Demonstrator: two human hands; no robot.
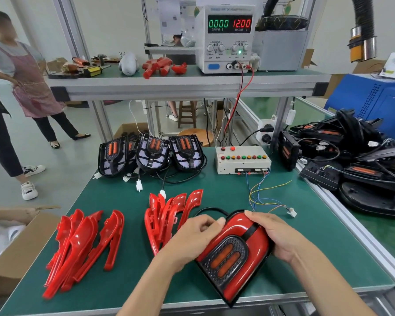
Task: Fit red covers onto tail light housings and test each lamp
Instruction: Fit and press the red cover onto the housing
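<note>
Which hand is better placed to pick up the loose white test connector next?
The right hand. It grips the covered tail lamp on the side where the small white plastic test connector lies, close beyond its fingers; the left hand is on the far side.

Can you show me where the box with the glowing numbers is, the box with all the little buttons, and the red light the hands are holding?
power supply (229, 23): head view, number display.
button box (243, 157): head view, button row.
tail light (237, 249): head view, red cover.
</note>
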